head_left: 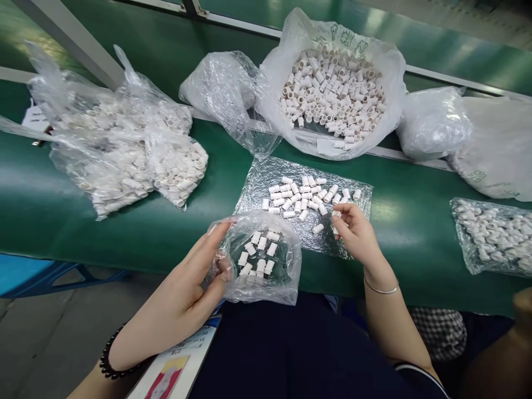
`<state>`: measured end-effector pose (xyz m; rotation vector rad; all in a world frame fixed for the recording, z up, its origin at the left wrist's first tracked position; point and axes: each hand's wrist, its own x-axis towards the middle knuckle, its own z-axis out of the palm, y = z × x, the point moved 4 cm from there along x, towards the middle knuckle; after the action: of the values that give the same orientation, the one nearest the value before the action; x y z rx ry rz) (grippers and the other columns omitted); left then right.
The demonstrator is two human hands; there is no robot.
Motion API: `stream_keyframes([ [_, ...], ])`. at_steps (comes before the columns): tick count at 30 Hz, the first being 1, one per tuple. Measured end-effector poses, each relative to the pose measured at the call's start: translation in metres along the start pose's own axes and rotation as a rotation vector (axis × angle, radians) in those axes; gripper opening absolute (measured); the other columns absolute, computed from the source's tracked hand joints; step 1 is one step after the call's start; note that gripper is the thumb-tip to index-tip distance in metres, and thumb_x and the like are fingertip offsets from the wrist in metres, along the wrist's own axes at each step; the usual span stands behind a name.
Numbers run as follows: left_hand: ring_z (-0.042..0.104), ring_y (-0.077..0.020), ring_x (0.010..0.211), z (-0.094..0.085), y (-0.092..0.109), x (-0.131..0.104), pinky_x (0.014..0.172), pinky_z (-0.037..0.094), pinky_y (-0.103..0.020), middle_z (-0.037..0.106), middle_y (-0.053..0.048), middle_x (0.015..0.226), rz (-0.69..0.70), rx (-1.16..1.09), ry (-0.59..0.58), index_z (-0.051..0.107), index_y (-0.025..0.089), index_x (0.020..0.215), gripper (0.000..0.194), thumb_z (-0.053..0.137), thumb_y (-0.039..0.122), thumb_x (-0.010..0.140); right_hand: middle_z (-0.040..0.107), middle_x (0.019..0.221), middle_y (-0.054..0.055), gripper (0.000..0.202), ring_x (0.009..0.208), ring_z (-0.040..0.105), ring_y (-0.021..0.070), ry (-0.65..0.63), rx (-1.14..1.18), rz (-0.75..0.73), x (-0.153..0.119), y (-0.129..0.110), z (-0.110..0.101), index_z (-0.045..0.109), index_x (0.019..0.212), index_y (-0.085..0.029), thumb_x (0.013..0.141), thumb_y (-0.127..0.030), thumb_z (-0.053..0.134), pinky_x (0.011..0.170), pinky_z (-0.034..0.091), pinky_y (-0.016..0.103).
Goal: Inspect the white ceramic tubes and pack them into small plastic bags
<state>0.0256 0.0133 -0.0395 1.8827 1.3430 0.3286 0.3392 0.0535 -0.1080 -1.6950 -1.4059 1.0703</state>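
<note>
My left hand [195,282] grips the left rim of a clear plastic bag [288,285] at the table's near edge. The bag's mouth faces up, and several white pipe fittings [261,243] lie inside it. My right hand [353,230] is closed, with white pipe fittings [336,216] between thumb and fingers; how many is partly hidden. That hand is over the right side of a flat plastic sheet [266,172]. Loose white fittings [305,195] are spread on the sheet, just left of my right fingers.
A large open bag [307,33] of fittings stands at the back. Filled clear bags [124,149] lie at left, another filled bag [494,235] at right. Crumpled plastic [434,122] lies behind. The green table [407,221] ends near my body; a blue stool [33,274] is below left.
</note>
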Motion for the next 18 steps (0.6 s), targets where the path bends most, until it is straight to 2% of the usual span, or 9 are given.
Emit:
stream_keyframes([
  [3, 0.060, -0.0104, 0.089, 0.000, 0.001, 0.001, 0.094, 0.051, -0.034, 0.031, -0.003, 0.153, -0.021, -0.014, -0.013, 0.002, 0.046, 0.151, 0.063, 0.034, 0.026, 0.100, 0.062, 0.093, 0.003, 0.032, 0.071, 0.060, 0.0138, -0.023, 0.575, 0.156, -0.009, 0.003, -0.001, 0.055, 0.116, -0.026, 0.090, -0.046, 0.051, 0.054, 0.053, 0.027],
  [5, 0.060, -0.0113, 0.089, 0.001, 0.001, 0.002, 0.084, 0.054, -0.029, 0.030, -0.003, 0.153, -0.032, -0.027, -0.026, 0.003, 0.047, 0.150, 0.063, 0.034, 0.027, 0.099, 0.065, 0.106, 0.005, 0.036, 0.088, 0.065, 0.0155, -0.029, 0.822, 0.245, -0.013, 0.007, 0.001, 0.058, 0.115, -0.026, 0.093, -0.051, 0.044, 0.069, 0.059, 0.031],
  [7, 0.061, -0.0113, 0.087, 0.001, 0.003, 0.002, 0.079, 0.055, -0.027, 0.032, -0.004, 0.151, -0.030, -0.043, -0.038, 0.003, 0.047, 0.150, 0.063, 0.035, 0.028, 0.099, 0.066, 0.115, 0.005, 0.042, 0.105, 0.064, 0.0169, -0.044, 0.957, 0.291, -0.016, 0.010, 0.002, 0.062, 0.113, -0.026, 0.095, -0.054, 0.037, 0.090, 0.057, 0.036],
  [9, 0.061, -0.0110, 0.087, 0.002, 0.004, 0.002, 0.076, 0.055, -0.024, 0.033, -0.004, 0.150, -0.027, -0.058, -0.044, 0.003, 0.047, 0.151, 0.064, 0.036, 0.029, 0.099, 0.066, 0.122, 0.004, 0.043, 0.116, 0.061, 0.0175, -0.062, 1.024, 0.298, -0.018, 0.010, 0.002, 0.063, 0.114, -0.026, 0.096, -0.054, 0.035, 0.105, 0.048, 0.039],
  [12, 0.061, -0.0099, 0.082, 0.004, 0.004, 0.002, 0.061, 0.052, -0.017, 0.032, -0.004, 0.152, -0.036, -0.080, -0.069, 0.002, 0.048, 0.150, 0.064, 0.036, 0.032, 0.098, 0.065, 0.127, 0.002, 0.046, 0.122, 0.058, 0.0187, -0.091, 1.051, 0.286, -0.024, -0.003, -0.001, 0.064, 0.114, -0.027, 0.097, -0.054, 0.031, 0.112, 0.041, 0.042],
  [15, 0.061, -0.0108, 0.081, 0.009, 0.007, 0.003, 0.045, 0.044, -0.013, 0.028, -0.006, 0.155, -0.048, -0.107, -0.121, 0.001, 0.047, 0.151, 0.066, 0.037, 0.033, 0.097, 0.064, 0.127, 0.002, 0.051, 0.122, 0.058, 0.0206, -0.144, 1.029, 0.199, -0.033, -0.034, -0.001, 0.064, 0.114, -0.028, 0.097, -0.057, 0.026, 0.108, 0.046, 0.045],
  [18, 0.061, -0.0099, 0.077, 0.013, 0.012, 0.004, 0.048, 0.046, -0.014, 0.030, -0.008, 0.153, -0.023, -0.089, -0.151, 0.001, 0.044, 0.152, 0.068, 0.038, 0.030, 0.097, 0.062, 0.129, 0.003, 0.053, 0.120, 0.059, 0.0229, -0.247, 0.984, -0.011, -0.045, -0.077, 0.010, 0.061, 0.118, -0.030, 0.096, -0.061, 0.023, 0.102, 0.050, 0.047],
])
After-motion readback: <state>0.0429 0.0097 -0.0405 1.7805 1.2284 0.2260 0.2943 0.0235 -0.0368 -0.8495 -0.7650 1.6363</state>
